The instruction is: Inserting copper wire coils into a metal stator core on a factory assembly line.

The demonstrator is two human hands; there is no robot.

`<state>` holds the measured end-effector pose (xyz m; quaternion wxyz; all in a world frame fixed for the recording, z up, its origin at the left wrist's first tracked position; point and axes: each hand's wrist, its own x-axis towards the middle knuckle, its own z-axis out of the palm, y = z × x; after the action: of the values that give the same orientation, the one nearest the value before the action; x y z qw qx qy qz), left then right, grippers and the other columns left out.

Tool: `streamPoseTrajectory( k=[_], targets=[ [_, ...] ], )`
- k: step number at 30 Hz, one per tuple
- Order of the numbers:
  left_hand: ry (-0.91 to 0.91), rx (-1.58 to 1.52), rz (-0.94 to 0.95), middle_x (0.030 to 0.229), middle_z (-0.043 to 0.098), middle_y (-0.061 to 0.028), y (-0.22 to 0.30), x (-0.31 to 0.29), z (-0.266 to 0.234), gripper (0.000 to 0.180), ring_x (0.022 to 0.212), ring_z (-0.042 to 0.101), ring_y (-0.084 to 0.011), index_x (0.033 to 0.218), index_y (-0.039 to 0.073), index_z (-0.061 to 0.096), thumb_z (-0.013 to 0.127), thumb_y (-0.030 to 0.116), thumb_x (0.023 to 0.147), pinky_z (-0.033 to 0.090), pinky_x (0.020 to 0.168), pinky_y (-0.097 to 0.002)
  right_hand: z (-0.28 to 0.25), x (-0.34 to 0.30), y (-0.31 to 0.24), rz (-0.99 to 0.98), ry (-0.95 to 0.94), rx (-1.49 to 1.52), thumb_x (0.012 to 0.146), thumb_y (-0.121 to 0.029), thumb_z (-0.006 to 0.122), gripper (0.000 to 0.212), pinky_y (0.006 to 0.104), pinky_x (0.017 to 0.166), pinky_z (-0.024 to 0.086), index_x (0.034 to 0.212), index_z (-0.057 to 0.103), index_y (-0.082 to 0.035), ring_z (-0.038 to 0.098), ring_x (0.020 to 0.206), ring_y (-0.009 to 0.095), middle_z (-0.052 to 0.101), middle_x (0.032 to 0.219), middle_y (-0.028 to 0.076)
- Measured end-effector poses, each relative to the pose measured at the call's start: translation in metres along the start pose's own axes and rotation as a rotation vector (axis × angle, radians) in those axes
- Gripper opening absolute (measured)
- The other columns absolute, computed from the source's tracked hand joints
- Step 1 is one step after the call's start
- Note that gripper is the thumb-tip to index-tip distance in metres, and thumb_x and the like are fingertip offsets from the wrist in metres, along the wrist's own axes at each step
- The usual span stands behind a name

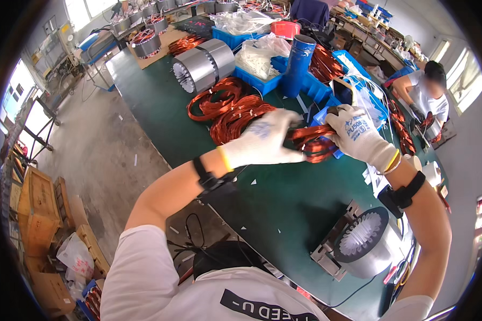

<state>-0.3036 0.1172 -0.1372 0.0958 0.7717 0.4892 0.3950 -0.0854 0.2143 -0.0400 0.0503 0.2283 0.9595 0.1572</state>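
Note:
My right hand (359, 134), in a white work glove, is closed round one end of a bundle of copper wire coils (317, 145) above the green table. The bundle's other end points toward my left hand (265, 140), also gloved and slightly blurred. Its thumb and fingers are spread apart on either side of that end; whether they touch it is not clear. Left of the hands a pile of copper wire coils (233, 109) lies on the table. Close to me at the right, a motor stator core (364, 243) with white slot liners rests on a metal stand.
Another stator core (203, 64) lies on its side beyond the coils. Blue bins (265, 83) with white parts and a blue cylinder (299, 65) stand behind the hands. At the right another person (426, 96) works with copper coils. A wooden box (37, 211) stands on the floor at left.

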Motion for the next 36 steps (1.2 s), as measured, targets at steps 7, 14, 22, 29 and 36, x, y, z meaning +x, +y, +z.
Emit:
streamPoseTrajectory(
  k=[7, 14, 22, 29, 36],
  targets=[
    [-0.176, 0.709, -0.278, 0.113, 0.059, -0.0205, -0.042, -0.069, -0.018, 0.088, 0.114, 0.055, -0.0352, 0.125, -0.001, 0.053, 0.076, 0.061, 0.068, 0.028, 0.113, -0.0522, 0.018, -0.006, 0.02, 0.115, 0.038, 0.274, 0.096, -0.029, 0.059, 0.03, 0.0488, 0.077, 0.049, 0.1, 0.058, 0.001, 0.062, 0.087, 0.043, 0.064, 0.089, 0.024],
    [-0.345, 0.809, -0.263, 0.095, 0.066, -0.0153, -0.05, -0.074, -0.022, 0.057, 0.095, 0.063, -0.0309, 0.107, 0.001, 0.062, 0.064, 0.052, 0.084, 0.031, 0.108, -0.0511, 0.028, -0.002, 0.03, 0.174, 0.094, 0.318, 0.096, -0.024, 0.06, 0.026, 0.0477, 0.072, 0.047, 0.094, 0.056, 0.002, 0.061, 0.082, 0.043, 0.062, 0.085, 0.024],
    [-0.404, 0.664, 0.019, 0.062, 0.058, -0.0086, -0.029, -0.104, -0.021, 0.027, 0.068, 0.064, -0.0287, 0.081, 0.008, 0.058, 0.069, 0.032, 0.078, 0.031, 0.11, -0.0528, 0.054, -0.023, 0.061, -0.294, 0.029, -1.179, 0.1, -0.016, 0.046, 0.035, 0.0418, 0.09, 0.041, 0.132, 0.057, -0.007, 0.061, 0.1, 0.028, 0.063, 0.092, 0.009],
    [-0.304, 0.6, -0.007, 0.067, 0.061, -0.0095, -0.04, -0.104, -0.018, 0.026, 0.072, 0.065, -0.0311, 0.088, 0.006, 0.06, 0.067, 0.03, 0.081, 0.029, 0.111, -0.0543, 0.087, -0.04, 0.093, 0.171, 0.099, 0.187, 0.101, -0.016, 0.045, 0.033, 0.0377, 0.101, 0.037, 0.128, 0.06, -0.006, 0.058, 0.102, 0.024, 0.062, 0.097, 0.009],
    [-0.465, 0.586, -0.037, 0.065, 0.062, -0.0084, -0.03, -0.076, 0.001, 0.03, 0.072, 0.066, -0.0314, 0.087, 0.006, 0.057, 0.061, 0.035, 0.087, 0.026, 0.112, -0.0563, 0.07, -0.048, 0.083, -0.132, 0.414, -1.014, 0.099, -0.014, 0.048, 0.032, 0.0348, 0.102, 0.036, 0.127, 0.06, -0.005, 0.055, 0.11, 0.022, 0.06, 0.1, 0.009]
  ],
)
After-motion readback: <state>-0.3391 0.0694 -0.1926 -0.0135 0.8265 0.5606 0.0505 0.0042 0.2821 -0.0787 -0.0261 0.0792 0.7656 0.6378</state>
